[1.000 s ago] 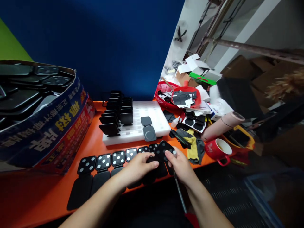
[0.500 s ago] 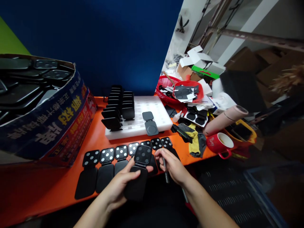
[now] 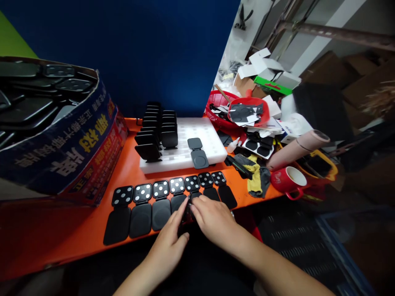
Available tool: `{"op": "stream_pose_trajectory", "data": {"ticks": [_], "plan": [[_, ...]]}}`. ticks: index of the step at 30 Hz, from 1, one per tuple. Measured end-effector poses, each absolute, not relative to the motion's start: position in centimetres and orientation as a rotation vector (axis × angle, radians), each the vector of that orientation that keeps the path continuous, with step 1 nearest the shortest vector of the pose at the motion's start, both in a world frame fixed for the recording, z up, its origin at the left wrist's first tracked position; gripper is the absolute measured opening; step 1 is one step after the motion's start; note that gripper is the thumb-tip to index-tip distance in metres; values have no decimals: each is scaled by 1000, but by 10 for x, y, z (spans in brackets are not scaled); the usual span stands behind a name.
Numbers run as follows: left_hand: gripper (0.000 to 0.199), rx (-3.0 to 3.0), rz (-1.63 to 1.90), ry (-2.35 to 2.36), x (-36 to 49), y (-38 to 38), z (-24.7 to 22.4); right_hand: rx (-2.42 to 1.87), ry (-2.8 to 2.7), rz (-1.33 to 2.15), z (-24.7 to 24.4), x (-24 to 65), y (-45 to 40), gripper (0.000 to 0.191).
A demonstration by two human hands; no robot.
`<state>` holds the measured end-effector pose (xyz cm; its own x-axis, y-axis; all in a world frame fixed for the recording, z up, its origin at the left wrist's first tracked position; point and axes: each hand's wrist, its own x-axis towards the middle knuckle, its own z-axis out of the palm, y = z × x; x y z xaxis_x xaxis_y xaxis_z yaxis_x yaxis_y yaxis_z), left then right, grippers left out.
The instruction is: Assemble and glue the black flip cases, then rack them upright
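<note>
Between my hands is a black hinged piece (image 3: 189,209), seen nearly edge-on and partly hidden by fingers. My left hand (image 3: 169,242) grips it from the left, thumb toward me. My right hand (image 3: 212,218) closes on its upper right side; the pen-like tool is barely visible beneath that hand, if at all. Behind and beside them lies a row of black hinged pieces (image 3: 142,192), their small upper plates dotted with white and their larger lower plates plain. A white foam block (image 3: 182,158) carries upright black pieces (image 3: 148,152) and one flat grey-black piece (image 3: 200,158).
A blue printed carton (image 3: 89,152) full of black pieces stands left on the orange table (image 3: 74,234). To the right are a red basket (image 3: 216,119), a red scoop (image 3: 265,115), yellow-grey gloves (image 3: 254,181), a pink bottle (image 3: 299,150) and a red mug (image 3: 282,183).
My right hand has moved left onto the piece, which has turned from face-up to nearly edge-on. The view has shifted slightly, and more of the row is uncovered.
</note>
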<state>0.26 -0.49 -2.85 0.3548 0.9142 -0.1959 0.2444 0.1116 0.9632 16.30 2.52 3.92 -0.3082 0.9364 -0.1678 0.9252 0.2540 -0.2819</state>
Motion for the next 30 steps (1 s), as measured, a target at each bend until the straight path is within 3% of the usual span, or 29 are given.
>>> {"op": "stream_pose_trajectory", "data": {"ticks": [7,12,17,21,26,30], "plan": [[63,1647,638,1261,5,-11,-30,-1627,-2466,764,47,161,27,35],[64,1663,671,1255,3,-13,-37,-1586,-2339,883,39,158,27,30],[58,1359,723,1227,7,-9,-30,-1478,-2308,908,34,156,25,25],[65,1133,733,1231,11,-3,-23,-1434,-2385,902,37,156,25,26],[73,1437,680,1249,8,-4,-28,-1558,-2577,680,42,153,22,25],[69,1570,632,1256,7,-9,-29,-1509,-2546,744,43,155,19,25]]}}
